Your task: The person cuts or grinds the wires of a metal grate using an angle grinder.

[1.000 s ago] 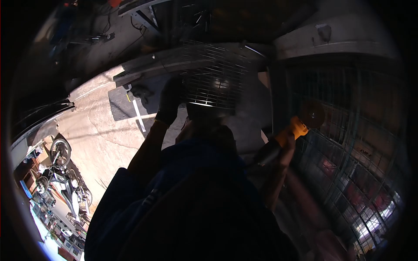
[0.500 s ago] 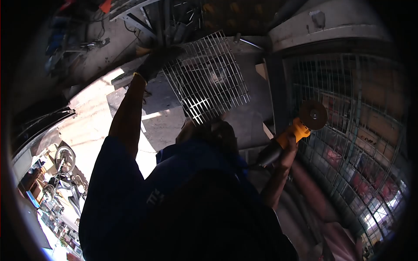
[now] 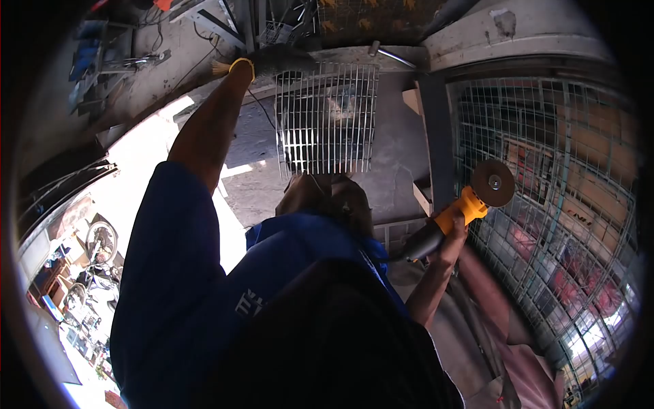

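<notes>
My left hand [image 3: 283, 61], in a dark glove with a yellow cuff, is at the far left corner of a metal grate [image 3: 327, 119] of thin crossed bars. Its fingers appear wrapped round the grate's edge, though shadow hides part of them. Off to the right, my right hand [image 3: 454, 235], without a glove, grips an angle grinder [image 3: 458, 210] with a yellow body and a dark rear end. The grinder's round brown disc [image 3: 492, 184] points away from me and is apart from the grate.
A hammer [image 3: 392, 54] lies on the ledge beyond the grate. Tall green wire mesh [image 3: 558, 198] stands along the right side, with boxes behind it. Metal frames [image 3: 211, 27] are at the far left. A motorcycle [image 3: 99, 259] stands in the bright area on the left.
The grate has turned from a slant to nearly square with me, and my left hand has moved away and right with it. The grinder has hardly moved; its disc now looks sharper.
</notes>
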`<move>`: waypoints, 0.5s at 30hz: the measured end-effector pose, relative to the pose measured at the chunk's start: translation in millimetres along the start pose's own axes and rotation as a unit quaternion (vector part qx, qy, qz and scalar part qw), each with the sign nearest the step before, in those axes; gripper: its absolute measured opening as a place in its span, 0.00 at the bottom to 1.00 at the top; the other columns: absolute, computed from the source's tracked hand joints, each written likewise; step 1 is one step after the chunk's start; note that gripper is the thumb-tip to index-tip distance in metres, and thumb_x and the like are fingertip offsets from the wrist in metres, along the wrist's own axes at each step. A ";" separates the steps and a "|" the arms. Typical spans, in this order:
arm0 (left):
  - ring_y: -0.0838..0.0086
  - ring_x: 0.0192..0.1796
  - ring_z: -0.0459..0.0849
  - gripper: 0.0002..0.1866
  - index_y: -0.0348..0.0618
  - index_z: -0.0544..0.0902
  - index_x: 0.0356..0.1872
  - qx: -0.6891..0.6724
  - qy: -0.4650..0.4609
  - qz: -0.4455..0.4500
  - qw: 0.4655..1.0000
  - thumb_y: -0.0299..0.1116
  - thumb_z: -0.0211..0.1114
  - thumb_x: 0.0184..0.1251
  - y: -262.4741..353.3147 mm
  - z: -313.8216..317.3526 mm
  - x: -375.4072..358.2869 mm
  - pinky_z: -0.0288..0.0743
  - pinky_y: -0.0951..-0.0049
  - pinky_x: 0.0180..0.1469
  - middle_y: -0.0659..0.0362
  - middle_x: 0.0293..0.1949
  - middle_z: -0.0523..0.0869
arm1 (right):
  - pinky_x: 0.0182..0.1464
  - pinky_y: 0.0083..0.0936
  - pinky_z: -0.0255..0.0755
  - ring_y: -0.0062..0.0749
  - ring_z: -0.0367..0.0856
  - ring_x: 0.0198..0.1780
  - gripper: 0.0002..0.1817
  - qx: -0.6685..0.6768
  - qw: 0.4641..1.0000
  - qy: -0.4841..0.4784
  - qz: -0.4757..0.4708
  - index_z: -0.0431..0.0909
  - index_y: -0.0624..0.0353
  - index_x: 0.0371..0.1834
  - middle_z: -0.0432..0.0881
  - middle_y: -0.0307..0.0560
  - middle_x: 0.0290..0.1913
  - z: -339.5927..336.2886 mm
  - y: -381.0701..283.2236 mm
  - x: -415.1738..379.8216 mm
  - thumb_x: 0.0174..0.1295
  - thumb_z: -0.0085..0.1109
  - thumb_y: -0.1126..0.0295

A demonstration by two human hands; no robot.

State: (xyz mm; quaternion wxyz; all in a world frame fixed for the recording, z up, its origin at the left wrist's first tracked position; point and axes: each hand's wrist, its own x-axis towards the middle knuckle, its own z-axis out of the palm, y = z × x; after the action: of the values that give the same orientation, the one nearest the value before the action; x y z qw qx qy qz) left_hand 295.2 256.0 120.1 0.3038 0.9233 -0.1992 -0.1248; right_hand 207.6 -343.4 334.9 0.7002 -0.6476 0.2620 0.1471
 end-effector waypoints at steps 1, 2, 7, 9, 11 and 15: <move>0.59 0.71 0.84 0.26 0.65 0.82 0.75 0.030 -0.013 0.013 0.999 0.30 0.58 0.79 -1.3 1.5 0.4 0.78 0.62 0.75 0.55 0.71 0.84 | 0.39 0.35 0.90 0.34 0.88 0.38 0.24 0.004 1.000 -0.007 -0.002 0.76 0.57 0.60 0.85 0.46 0.46 0.7 -0.3 -0.8 0.69 0.73 0.58; 0.58 0.71 0.84 0.28 0.67 0.82 0.75 0.057 -0.025 0.028 0.998 0.28 0.58 0.79 -8.4 3.2 1.5 0.79 0.62 0.75 0.56 0.71 0.84 | 0.39 0.35 0.90 0.34 0.88 0.38 0.24 0.002 1.000 -0.003 -0.002 0.76 0.57 0.60 0.85 0.46 0.46 7.6 -1.4 -0.9 0.69 0.73 0.58; 0.59 0.70 0.85 0.25 0.60 0.82 0.74 0.023 0.027 -0.075 0.997 0.36 0.62 0.78 45.0 -6.3 8.4 0.79 0.62 0.73 0.53 0.69 0.86 | 0.37 0.35 0.89 0.34 0.88 0.37 0.22 -0.002 1.000 0.001 0.009 0.76 0.58 0.57 0.84 0.47 0.45 7.6 -4.9 -4.5 0.69 0.72 0.58; 0.60 0.69 0.86 0.26 0.49 0.83 0.73 -0.070 0.107 -0.207 0.970 0.46 0.68 0.78 94.7 -24.8 5.5 0.79 0.62 0.72 0.48 0.67 0.88 | 0.37 0.35 0.89 0.35 0.88 0.36 0.22 -0.007 1.000 0.007 0.008 0.76 0.58 0.56 0.84 0.47 0.45 13.6 -7.2 -4.7 0.68 0.72 0.58; 0.61 0.69 0.87 0.30 0.43 0.83 0.72 -0.112 0.148 -0.272 0.944 0.51 0.71 0.79 111.2 -20.5 -7.6 0.79 0.62 0.71 0.45 0.66 0.89 | 0.37 0.35 0.88 0.35 0.88 0.36 0.22 -0.009 1.000 0.011 0.007 0.76 0.58 0.56 0.84 0.47 0.45 15.0 -7.7 -4.1 0.68 0.73 0.58; 0.49 0.62 0.90 0.42 0.36 0.86 0.62 -0.134 0.377 -0.442 0.803 0.66 0.78 0.64 97.8 66.2 -68.5 0.80 0.55 0.67 0.39 0.59 0.90 | 0.35 0.34 0.88 0.36 0.88 0.35 0.23 -0.014 1.000 0.015 0.002 0.76 0.60 0.56 0.84 0.49 0.44 17.4 -8.9 -0.8 0.67 0.72 0.57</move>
State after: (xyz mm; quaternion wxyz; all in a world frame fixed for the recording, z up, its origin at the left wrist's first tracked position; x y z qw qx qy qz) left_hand 182.4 180.5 135.3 0.3873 0.8359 0.3789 0.0874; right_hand 214.8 -327.3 343.1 0.6869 -0.6591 0.2712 0.1423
